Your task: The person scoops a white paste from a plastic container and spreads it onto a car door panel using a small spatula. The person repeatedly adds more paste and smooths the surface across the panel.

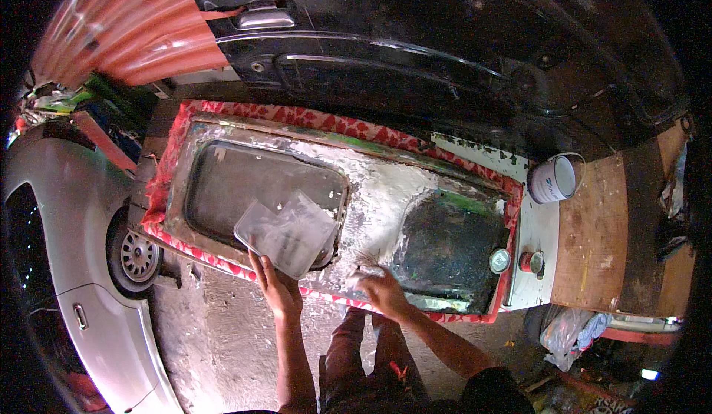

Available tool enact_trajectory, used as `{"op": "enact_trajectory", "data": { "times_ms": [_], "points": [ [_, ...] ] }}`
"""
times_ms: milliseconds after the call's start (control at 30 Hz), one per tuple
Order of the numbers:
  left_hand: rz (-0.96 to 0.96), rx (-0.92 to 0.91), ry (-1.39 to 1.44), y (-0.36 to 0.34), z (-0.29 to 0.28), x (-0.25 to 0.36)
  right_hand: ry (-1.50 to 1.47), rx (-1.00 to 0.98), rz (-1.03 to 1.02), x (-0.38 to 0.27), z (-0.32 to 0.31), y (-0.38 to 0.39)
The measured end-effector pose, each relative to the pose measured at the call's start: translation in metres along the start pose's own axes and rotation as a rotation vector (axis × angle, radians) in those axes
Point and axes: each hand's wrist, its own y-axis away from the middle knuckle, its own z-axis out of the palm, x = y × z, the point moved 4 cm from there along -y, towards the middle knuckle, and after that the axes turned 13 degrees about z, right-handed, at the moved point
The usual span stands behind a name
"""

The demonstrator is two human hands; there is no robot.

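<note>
My left hand point(277, 286) grips the lower edge of a clear plastic container point(291, 237), smeared whitish and tilted above the dark window of a vehicle door panel point(178, 184). The panel lies flat on a red and white patterned cloth point(165, 163). Rough white filler point(374, 191) covers the strip between the dark window and a dark recess on the right. At the near end of that strip is my right hand point(378, 289), its fingers curled close to the surface. Whatever those fingers hold is partly hidden and blurred.
A small round tin point(500, 260) rests at the panel's right edge, beside an open red can point(531, 262). Farther right stands a white paint bucket point(553, 179). A black vehicle body point(371, 65) borders the far side; a silver car point(89, 266) stands left.
</note>
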Motion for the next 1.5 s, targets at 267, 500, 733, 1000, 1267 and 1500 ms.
{"op": "enact_trajectory", "data": {
  "times_ms": [267, 500, 733, 1000, 1267, 1500],
  "points": [
    [0.055, -0.129, 0.107, 0.011, 0.033, 0.038, 0.166, 0.364, 0.217, 0.043, -0.034, -0.028],
    [0.084, -0.171, 0.204, 0.036, 0.065, 0.084, -0.54, 0.404, 0.314, -0.028, -0.088, -0.026],
    [0.168, -0.293, 0.201, 0.064, 0.101, 0.11, -0.833, 0.333, 0.249, -0.108, -0.163, -0.038],
    [0.117, -0.339, 0.304, 0.104, 0.135, 0.127, -0.904, 0.144, 0.094, -0.155, -0.203, -0.037],
    [0.13, -0.335, 0.32, 0.137, 0.161, 0.122, -0.683, 0.073, 0.066, -0.137, -0.238, -0.036],
    [0.121, -0.303, 0.3, 0.156, 0.171, 0.109, -0.546, -0.006, 0.09, -0.122, -0.257, -0.032]
  ]
}}
